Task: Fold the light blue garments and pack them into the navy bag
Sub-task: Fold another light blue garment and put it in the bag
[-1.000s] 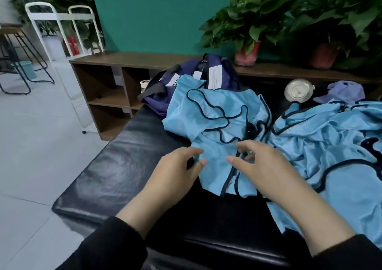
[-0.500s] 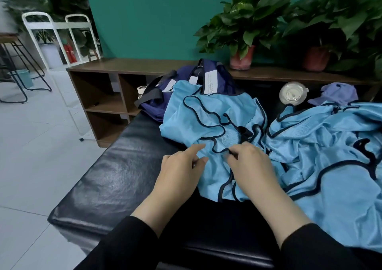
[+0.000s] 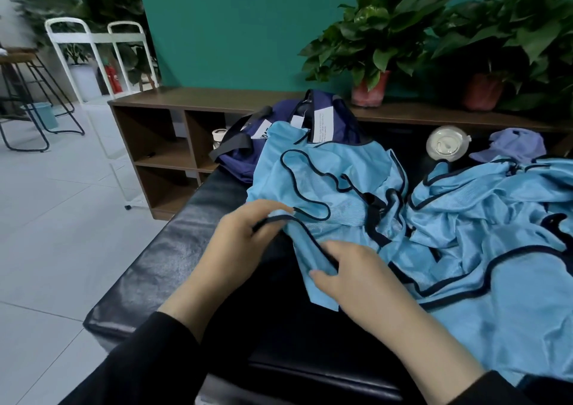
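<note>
At the centre of the frame, a crumpled light blue mesh garment with dark piping was spread on a glossy black padded bench, its upper edge overlapping the navy fabric bag behind it. Its piped lower edge was pinched by the left hand, and the corner below was gripped by the right hand. A rumpled pile of similar light blue garments was heaped at the right.

Both hands reach forward close together — left hand fingers curled and pinching, right hand likewise gripping.
</note>
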